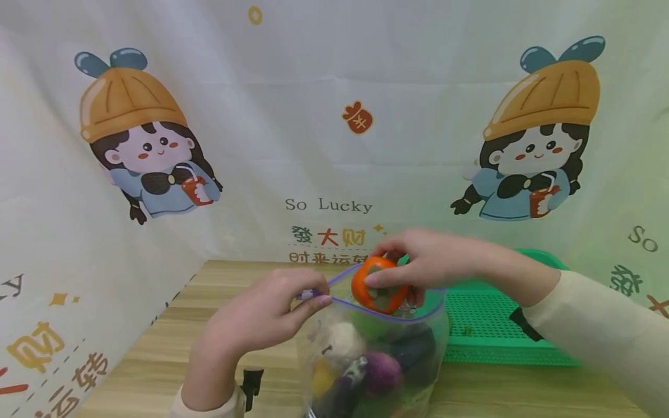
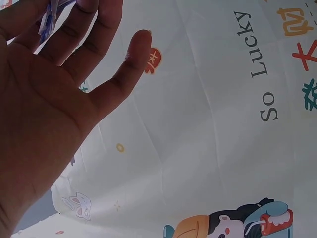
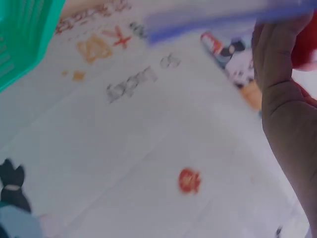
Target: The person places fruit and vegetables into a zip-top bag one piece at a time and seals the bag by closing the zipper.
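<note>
A clear zip bag (image 1: 376,371) with a purple-edged mouth stands on the table, holding an eggplant, a purple round vegetable (image 1: 383,373), a whitish piece (image 1: 342,339) and other produce. My left hand (image 1: 261,313) pinches the left corner of the bag's mouth between thumb and fingers; in the left wrist view, the hand's (image 2: 59,89) other fingers spread loosely. In my right hand (image 1: 439,258) is an orange persimmon (image 1: 378,284) with a greyish-green calyx, held at the bag's opening, partly behind its front rim. The right wrist view shows only a blurred red edge of it (image 3: 304,44).
A green plastic basket (image 1: 502,348) sits to the right behind the bag, with a small green bit (image 1: 467,331) inside. The wooden table (image 1: 209,325) meets a printed white cloth backdrop (image 1: 334,145) at its rear.
</note>
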Demonstrator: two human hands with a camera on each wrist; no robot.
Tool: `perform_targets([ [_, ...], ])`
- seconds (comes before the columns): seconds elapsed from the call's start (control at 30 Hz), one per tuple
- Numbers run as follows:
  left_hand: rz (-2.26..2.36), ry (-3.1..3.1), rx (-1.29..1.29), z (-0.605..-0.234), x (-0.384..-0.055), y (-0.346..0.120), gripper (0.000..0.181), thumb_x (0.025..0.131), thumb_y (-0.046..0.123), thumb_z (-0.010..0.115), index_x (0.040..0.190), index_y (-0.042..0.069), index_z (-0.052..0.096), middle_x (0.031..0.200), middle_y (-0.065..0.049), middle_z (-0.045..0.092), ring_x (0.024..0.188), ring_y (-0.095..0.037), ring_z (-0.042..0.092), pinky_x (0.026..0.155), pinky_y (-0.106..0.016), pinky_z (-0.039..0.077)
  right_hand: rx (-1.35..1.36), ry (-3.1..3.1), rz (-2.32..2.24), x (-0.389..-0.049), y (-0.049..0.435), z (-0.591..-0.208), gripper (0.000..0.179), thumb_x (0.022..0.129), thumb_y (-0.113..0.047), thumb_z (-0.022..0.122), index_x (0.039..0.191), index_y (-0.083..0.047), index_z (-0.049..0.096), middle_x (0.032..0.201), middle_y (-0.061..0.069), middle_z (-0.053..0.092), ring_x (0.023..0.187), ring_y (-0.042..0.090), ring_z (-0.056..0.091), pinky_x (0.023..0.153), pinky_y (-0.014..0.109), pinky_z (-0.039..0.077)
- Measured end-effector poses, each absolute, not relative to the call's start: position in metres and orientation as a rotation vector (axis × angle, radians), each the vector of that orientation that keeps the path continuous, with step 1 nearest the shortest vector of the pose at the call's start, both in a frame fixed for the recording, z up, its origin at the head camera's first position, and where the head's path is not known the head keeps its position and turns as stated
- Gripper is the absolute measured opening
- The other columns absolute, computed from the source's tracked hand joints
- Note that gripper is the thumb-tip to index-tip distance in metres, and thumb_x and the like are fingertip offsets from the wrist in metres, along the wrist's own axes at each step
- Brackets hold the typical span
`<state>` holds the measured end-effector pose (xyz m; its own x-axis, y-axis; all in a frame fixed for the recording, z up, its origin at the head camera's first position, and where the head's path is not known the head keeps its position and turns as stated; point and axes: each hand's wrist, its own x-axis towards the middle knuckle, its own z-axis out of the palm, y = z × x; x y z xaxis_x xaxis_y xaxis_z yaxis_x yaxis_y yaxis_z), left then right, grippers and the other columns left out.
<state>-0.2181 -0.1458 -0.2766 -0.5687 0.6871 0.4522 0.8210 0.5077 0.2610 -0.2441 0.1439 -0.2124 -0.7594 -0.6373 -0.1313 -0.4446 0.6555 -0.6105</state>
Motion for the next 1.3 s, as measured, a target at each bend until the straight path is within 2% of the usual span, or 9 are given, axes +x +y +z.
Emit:
perform_targets([
  [0.2, -0.644, -2.382, -1.302, -0.276, -0.217, -0.144, 0.009, 0.102, 0.016, 0.072, 0.095, 0.019, 0.069, 0.087, 0.012, 0.065, 0.08, -0.002, 0.057, 0.075, -0.026, 0.054, -1.104, 2.523, -0.625, -0.235, 0.113, -0.232, 0.024, 0.104, -0.023, 0.066, 0.124, -0.015, 0.074, 0.108, -0.007, 0.079, 0.096, 0.004, 0.072, 0.087, 0.027, 0.06],
  [0.27, -0.627, -2.342, -1.317, -0.277, -0.217, -0.143, 0.011, 0.101, 0.015, 0.074, 0.093, 0.02, 0.069, 0.087, 0.013, 0.064, 0.079, -0.001, 0.057, 0.074, -0.023, 0.053, -1.197, 2.488, -0.609, -0.236, 0.108, -0.236, 0.019, 0.103, -0.019, 0.066, 0.118, -0.018, 0.077, 0.105, -0.011, 0.078, 0.097, 0.002, 0.07, 0.086, 0.025, 0.058],
  [0.43, -0.626, -2.299, -1.344, -0.279, -0.216, -0.143, 0.011, 0.099, 0.013, 0.075, 0.093, 0.021, 0.072, 0.089, 0.013, 0.064, 0.079, 0.001, 0.057, 0.073, -0.02, 0.053, -1.317, 2.423, -0.584, -0.24, 0.097, -0.241, 0.011, 0.103, -0.028, 0.071, 0.108, -0.025, 0.08, 0.097, -0.015, 0.071, 0.089, 0.002, 0.062, 0.076, 0.021, 0.055],
  [0.53, -0.626, -2.263, -1.365, -0.279, -0.215, -0.142, 0.011, 0.098, 0.011, 0.076, 0.093, 0.02, 0.074, 0.089, 0.013, 0.065, 0.079, 0.002, 0.058, 0.073, -0.018, 0.053, -1.345, 2.419, -0.521, -0.241, 0.09, -0.247, 0.016, 0.103, -0.035, 0.071, 0.11, -0.023, 0.08, 0.097, -0.016, 0.073, 0.086, 0.001, 0.057, 0.074, 0.02, 0.052],
  [0.67, -0.616, -2.219, -1.415, -0.281, -0.214, -0.138, 0.009, 0.098, 0.013, 0.076, 0.093, 0.021, 0.075, 0.088, 0.013, 0.065, 0.078, 0.003, 0.056, 0.072, -0.016, 0.051, -1.382, 2.356, -0.436, -0.241, 0.078, -0.265, 0.027, 0.106, -0.036, 0.067, 0.118, -0.015, 0.078, 0.11, -0.012, 0.079, 0.097, -0.007, 0.062, 0.089, 0.014, 0.052],
  [0.8, -0.63, -2.231, -1.436, -0.281, -0.213, -0.136, 0.009, 0.099, 0.013, 0.076, 0.092, 0.02, 0.074, 0.086, 0.013, 0.065, 0.077, 0.002, 0.055, 0.071, -0.016, 0.05, -1.37, 2.339, -0.442, -0.238, 0.068, -0.277, 0.028, 0.106, -0.036, 0.067, 0.117, -0.012, 0.076, 0.113, -0.008, 0.08, 0.108, -0.007, 0.065, 0.098, 0.014, 0.051],
  [1.03, -0.645, -2.284, -1.387, -0.278, -0.214, -0.138, 0.009, 0.099, 0.013, 0.076, 0.094, 0.02, 0.075, 0.089, 0.014, 0.066, 0.079, 0.001, 0.057, 0.073, -0.02, 0.053, -1.393, 2.405, -0.302, -0.239, 0.072, -0.265, 0.03, 0.106, -0.039, 0.065, 0.118, -0.013, 0.076, 0.114, -0.009, 0.079, 0.106, -0.004, 0.067, 0.097, 0.017, 0.053],
  [1.1, -0.646, -2.301, -1.381, -0.277, -0.215, -0.139, 0.008, 0.1, 0.014, 0.075, 0.095, 0.02, 0.075, 0.089, 0.014, 0.066, 0.08, 0.001, 0.057, 0.074, -0.02, 0.053, -1.41, 2.424, -0.286, -0.243, 0.078, -0.257, 0.024, 0.105, -0.033, 0.066, 0.114, -0.014, 0.076, 0.104, -0.011, 0.078, 0.095, -0.005, 0.065, 0.086, 0.016, 0.053],
  [1.3, -0.67, -2.339, -1.378, -0.276, -0.216, -0.141, 0.006, 0.101, 0.015, 0.074, 0.096, 0.018, 0.075, 0.088, 0.014, 0.065, 0.079, 0.001, 0.057, 0.073, -0.021, 0.053, -1.274, 2.45, -0.355, -0.249, 0.095, -0.23, 0.013, 0.105, -0.027, 0.067, 0.11, -0.022, 0.078, 0.095, -0.013, 0.073, 0.082, 0.003, 0.065, 0.077, 0.023, 0.055],
])
